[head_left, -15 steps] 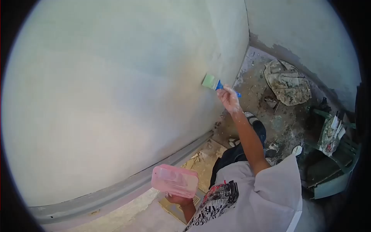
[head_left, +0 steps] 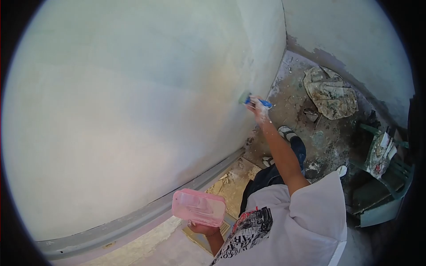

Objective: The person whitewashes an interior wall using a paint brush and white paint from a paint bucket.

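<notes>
My right hand (head_left: 258, 110) is closed around the blue handle of a paintbrush (head_left: 245, 98), whose pale green bristles are at the light-coloured wall (head_left: 133, 111), near the corner. White spots cover the fingers and wrist. Lower down, my left hand (head_left: 204, 228) holds a pink translucent tub (head_left: 198, 207) from beneath, tilted so that its inside shows a pale substance. The tub hides part of the left fingers.
A crumpled, stained sack (head_left: 330, 93) lies on the dirty floor at the right. Beyond it stands a green chair (head_left: 399, 175) with a stained object (head_left: 380, 153) on it. A grey ledge (head_left: 133, 224) runs along the wall's foot.
The brush in my right hand has moved slightly down and right along the wall, and its bristles are now turned and less visible. The pink tub has shifted slightly left.
</notes>
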A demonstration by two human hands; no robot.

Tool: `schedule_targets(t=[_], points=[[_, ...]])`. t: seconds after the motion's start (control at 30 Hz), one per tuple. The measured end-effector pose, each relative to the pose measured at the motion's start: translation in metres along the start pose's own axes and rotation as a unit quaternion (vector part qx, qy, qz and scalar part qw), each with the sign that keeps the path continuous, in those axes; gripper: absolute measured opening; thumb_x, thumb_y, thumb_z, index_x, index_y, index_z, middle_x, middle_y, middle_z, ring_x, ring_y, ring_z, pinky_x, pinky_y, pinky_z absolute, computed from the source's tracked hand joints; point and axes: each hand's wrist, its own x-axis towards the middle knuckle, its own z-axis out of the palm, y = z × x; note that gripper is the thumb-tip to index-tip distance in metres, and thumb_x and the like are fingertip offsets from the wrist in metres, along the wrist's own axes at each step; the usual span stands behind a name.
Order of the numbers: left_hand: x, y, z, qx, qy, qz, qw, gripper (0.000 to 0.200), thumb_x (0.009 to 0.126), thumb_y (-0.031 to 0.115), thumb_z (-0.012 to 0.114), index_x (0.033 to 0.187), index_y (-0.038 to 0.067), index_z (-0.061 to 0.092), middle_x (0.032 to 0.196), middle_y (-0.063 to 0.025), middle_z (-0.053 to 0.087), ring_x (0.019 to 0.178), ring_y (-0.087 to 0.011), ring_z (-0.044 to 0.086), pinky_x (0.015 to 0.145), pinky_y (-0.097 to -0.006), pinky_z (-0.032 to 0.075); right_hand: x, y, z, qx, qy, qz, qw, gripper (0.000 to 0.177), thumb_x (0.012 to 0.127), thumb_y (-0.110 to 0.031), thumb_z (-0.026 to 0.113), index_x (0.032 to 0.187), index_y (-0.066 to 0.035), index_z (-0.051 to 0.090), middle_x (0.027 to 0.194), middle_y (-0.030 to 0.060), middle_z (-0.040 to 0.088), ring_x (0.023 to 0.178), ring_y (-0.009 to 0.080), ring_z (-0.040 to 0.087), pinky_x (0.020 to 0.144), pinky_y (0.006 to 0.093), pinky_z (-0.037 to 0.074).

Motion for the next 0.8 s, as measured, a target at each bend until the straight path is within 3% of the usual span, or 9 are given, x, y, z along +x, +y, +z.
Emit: schedule_targets(t=[0.1,0.17,0.2,0.27,0.37,0.47,0.63,0.73,0.8], points=[[0.002,-0.004,-0.004,0.011,0.013,-0.007,1.0,0.082,0.088,0.058,0.052,0.153,0.008,0.041,0.151,-0.0139,0.048,0.134,-0.038,0.051,0.112,-0.0545,0.043,-0.012,-0.031,0.019,0.058,-0.094,0.036,0.993,0.01,0.094,-0.011,0.065,0.104,-0.014,0.066,0.1,0.0042,0.07,0.092,0.0214,0.072,0.082,0.0368,0.061],[0.009,-0.006,-0.006,-0.011,0.007,-0.008,1.0,0.081,0.088,0.057,0.052,0.152,0.008,0.042,0.149,-0.0138,0.05,0.134,-0.0379,0.051,0.111,-0.0546,0.044,-0.023,-0.05,-0.001,0.215,-0.132,0.099,0.963,0.007,0.095,-0.012,0.064,0.101,-0.013,0.068,0.103,0.0047,0.07,0.092,0.0207,0.071,0.08,0.0397,0.062],[0.008,-0.005,-0.005,-0.01,0.009,-0.009,1.0,0.081,0.088,0.057,0.052,0.152,0.008,0.042,0.149,-0.0138,0.05,0.134,-0.0379,0.051,0.111,-0.0546,0.044,-0.019,-0.046,-0.01,0.213,-0.131,0.101,0.963,0.007,0.095,-0.012,0.064,0.101,-0.013,0.068,0.103,0.0047,0.07,0.092,0.0207,0.071,0.08,0.0397,0.062],[0.008,-0.004,-0.002,0.0,0.018,-0.009,1.0,0.08,0.089,0.057,0.052,0.151,0.008,0.042,0.148,-0.0137,0.051,0.133,-0.0376,0.052,0.111,-0.0546,0.044,-0.003,-0.02,-0.03,0.17,-0.011,0.074,0.983,0.014,0.093,-0.008,0.065,0.105,-0.014,0.067,0.102,0.0037,0.07,0.091,0.0222,0.07,0.084,0.0392,0.061],[0.012,-0.003,0.006,0.011,-0.022,-0.01,1.0,0.08,0.089,0.057,0.053,0.152,0.008,0.042,0.148,-0.014,0.051,0.133,-0.0379,0.052,0.112,-0.0548,0.043,0.008,0.015,-0.021,0.09,0.035,0.03,0.995,0.016,0.092,-0.007,0.065,0.107,-0.014,0.065,0.1,0.0026,0.069,0.088,0.0211,0.069,0.084,0.0412,0.062],[0.013,-0.004,0.008,0.004,-0.013,-0.027,1.0,0.079,0.09,0.056,0.052,0.152,0.008,0.042,0.148,-0.0142,0.051,0.133,-0.0381,0.052,0.113,-0.0554,0.042,-0.008,0.014,0.025,0.041,-0.06,0.015,0.997,0.016,0.092,-0.008,0.066,0.106,-0.015,0.064,0.101,0.0032,0.069,0.091,0.0209,0.07,0.084,0.0422,0.062],[0.016,-0.01,0.0,-0.023,-0.013,-0.05,0.998,0.079,0.091,0.056,0.05,0.154,0.011,0.04,0.152,-0.0143,0.047,0.137,-0.038,0.048,0.112,-0.0561,0.042,-0.025,-0.005,-0.048,0.098,-0.097,0.161,0.977,0.012,0.093,-0.011,0.066,0.105,-0.015,0.063,0.098,0.003,0.066,0.087,0.018,0.067,0.084,0.0407,0.062],[0.029,-0.014,-0.017,-0.01,-0.017,-0.063,0.998,0.08,0.09,0.057,0.051,0.155,0.011,0.04,0.152,-0.0138,0.047,0.137,-0.0378,0.048,0.112,-0.0558,0.042,-0.01,0.006,-0.041,0.093,0.026,0.097,0.991,0.013,0.094,-0.013,0.066,0.107,-0.015,0.062,0.098,0.0023,0.065,0.089,0.0179,0.066,0.085,0.0411,0.061],[0.032,-0.015,-0.015,0.006,-0.032,-0.065,0.997,0.08,0.09,0.057,0.052,0.155,0.011,0.039,0.152,-0.0136,0.048,0.137,-0.0378,0.049,0.112,-0.0556,0.042,-0.017,0.021,0.0,0.071,-0.088,-0.002,0.994,0.011,0.094,-0.015,0.065,0.105,-0.014,0.064,0.103,0.0025,0.064,0.088,0.0164,0.065,0.078,0.0411,0.064]])
